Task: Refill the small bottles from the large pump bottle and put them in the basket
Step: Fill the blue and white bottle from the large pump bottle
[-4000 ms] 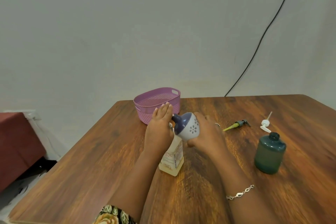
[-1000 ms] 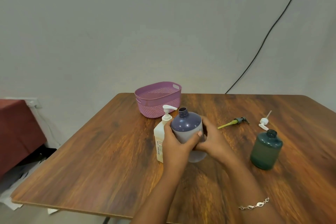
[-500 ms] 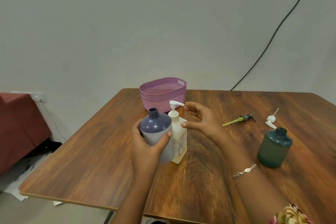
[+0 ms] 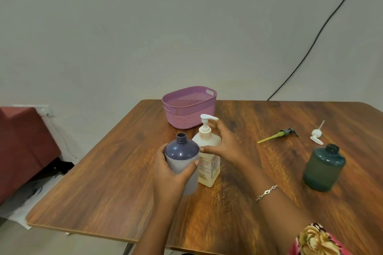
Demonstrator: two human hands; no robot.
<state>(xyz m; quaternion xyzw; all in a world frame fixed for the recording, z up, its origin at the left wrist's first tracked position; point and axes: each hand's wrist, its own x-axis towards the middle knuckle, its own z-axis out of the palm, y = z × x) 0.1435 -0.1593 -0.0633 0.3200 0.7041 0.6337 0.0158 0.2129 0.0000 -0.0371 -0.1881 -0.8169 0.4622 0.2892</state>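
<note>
Now grips open purple bottle (image 4: 182,156) in left hand (image 4: 168,175) beside pump bottle (image 4: 205,141) for filling; spreads right hand (image 4: 226,147) loosely round it.

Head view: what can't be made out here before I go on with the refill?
All in the head view:
Fill level of the purple bottle: its tinted wall and the wrapping left hand cover it.
Floor of the basket: hidden behind its near wall.
Label on the pump bottle: too small, partly behind the purple bottle.
Fill level of the green bottle: dark wall.
Whether the right hand touches the pump bottle: unclear.
</note>
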